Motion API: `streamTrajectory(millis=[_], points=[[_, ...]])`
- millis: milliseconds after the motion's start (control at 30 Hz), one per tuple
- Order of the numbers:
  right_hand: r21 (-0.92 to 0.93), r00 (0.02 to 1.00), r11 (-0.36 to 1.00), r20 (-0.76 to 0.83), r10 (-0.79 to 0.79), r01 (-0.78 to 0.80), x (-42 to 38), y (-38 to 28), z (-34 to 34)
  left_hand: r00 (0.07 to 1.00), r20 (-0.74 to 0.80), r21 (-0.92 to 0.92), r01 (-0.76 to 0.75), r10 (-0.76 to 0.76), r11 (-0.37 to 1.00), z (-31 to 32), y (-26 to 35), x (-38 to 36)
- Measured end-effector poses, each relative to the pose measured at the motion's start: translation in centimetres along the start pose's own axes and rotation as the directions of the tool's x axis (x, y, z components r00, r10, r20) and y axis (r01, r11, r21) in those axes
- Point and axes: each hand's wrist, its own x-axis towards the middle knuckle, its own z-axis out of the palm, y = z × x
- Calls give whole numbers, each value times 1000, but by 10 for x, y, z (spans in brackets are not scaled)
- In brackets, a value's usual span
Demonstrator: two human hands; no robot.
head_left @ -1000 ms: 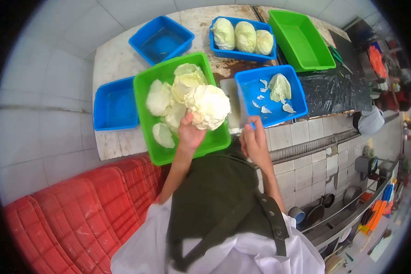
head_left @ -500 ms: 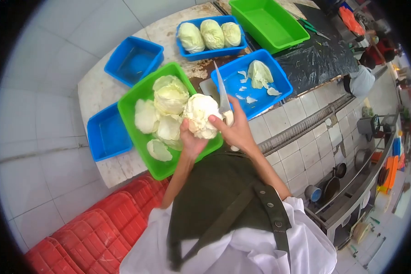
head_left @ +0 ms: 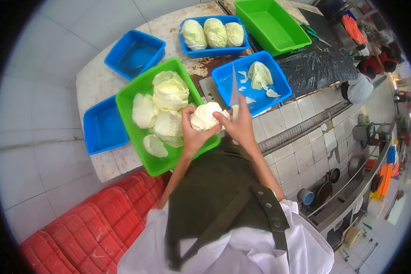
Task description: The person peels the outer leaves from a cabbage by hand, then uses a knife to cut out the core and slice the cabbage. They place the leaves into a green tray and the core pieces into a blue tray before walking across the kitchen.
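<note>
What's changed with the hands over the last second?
The right hand moved leftward onto the held cabbage, knife still in its grip. The left hand kept its hold. Unchanged: three cabbages in the blue tray, leaves in the green tub.

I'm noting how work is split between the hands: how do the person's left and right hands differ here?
The left hand cups the cabbage, while the right hand rests a thumb on it. The right hand also grips a knife, blade pointing forward; the left hand shows no tool. Both hands touch the cabbage.
</note>
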Motion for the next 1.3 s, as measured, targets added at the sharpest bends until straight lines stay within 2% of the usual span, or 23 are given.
streamTrajectory(millis=[67, 167, 233, 267, 300, 333, 367, 400, 433, 467, 500, 567, 600, 633, 700, 800, 900, 933, 1000, 1033, 1100, 1133, 1300], points=[[7, 998, 999, 39, -50, 50, 0, 13, 2, 992, -38, 168, -112, 120, 979, 5, 17, -1], [135, 998, 990, 59, 18, -26, 3, 2, 2, 988, -73, 239, -116, 137, 964, 2, 13, -1], [537, 925, 754, 259, 279, -378, 5, -28, -9, 982, -152, 156, -84, 108, 984, -7, 4, 1], [611, 927, 697, 268, 263, -375, 10, -31, -14, 973, -222, 69, -47, 61, 997, -12, 1, 3], [614, 952, 727, 215, 220, -307, 17, -31, -20, 971, -226, 72, -57, 72, 996, -15, 6, 5], [603, 970, 760, 128, 207, -242, 25, -27, -25, 977, -207, -312, -9, -58, 950, -17, 12, 6], [586, 980, 790, 40, 194, -180, 34, -20, -29, 975, -137, -648, 43, -173, 761, -21, 17, 7], [381, 986, 915, -39, 160, -133, 48, -3, -34, 982, -49, -707, 95, -182, 701, -31, 9, 8], [149, 988, 985, -107, 108, -91, 62, 17, -39, 982, -55, -705, 88, -179, 703, -35, -2, 9], [-165, 989, 986, -148, -5, -20, 67, 29, -45, 975, -85, -728, 78, -203, 681, -38, -13, 7], [-167, 991, 986, -135, -8, -14, 65, 39, -51, 967, -119, -752, 61, -226, 656, -38, -18, 4], [-392, 979, 897, -95, 183, -206, 66, 54, -59, 948, -125, -763, 96, -292, 639, -29, -1, 7], [-339, 994, 937, -97, 56, -86, 61, 63, -59, 923, -118, -773, 146, -366, 617, -27, 5, 9], [-346, 997, 936, -67, 43, -64, 52, 48, -59, 922, -145, -781, 116, -360, 614, -29, 3, 9], [-18, 965, 980, 168, 200, -200, 31, 8, -53, 941, -106, -729, 147, -323, 669, -35, -5, 7], [72, 972, 994, 224, 67, -85, 11, 20, -21, 962, -77, -697, 136, -261, 704, -33, -8, 8], [139, 954, 982, 290, 83, -127, 9, -31, 5, 970, -53, -648, 146, -235, 748, -25, -7, 3], [133, 954, 983, 288, 87, -130, 12, -21, 14, 970, -50, -652, 149, -239, 744, -23, -4, 1], [145, 949, 981, 270, -165, 129, 23, 7, 25, 954, -105, -574, 172, -279, 801, -16, 5, 3], [133, 954, 983, 253, -158, 128, 21, 4, 23, 955, -83, -578, 185, -283, 795, -13, 15, 4], [257, 965, 966, 247, -89, 23, 17, -3, 18, 921, -76, -279, 348, -382, 895, -11, 35, 6], [119, 963, 976, 181, -201, 181, 19, 3, 17, 928, -54, -303, 336, -368, 892, -10, 35, 6], [299, 972, 954, 222, -76, 6, 8, -9, 9, 971, 40, -353, 234, -235, 906, -16, 12, 4]])
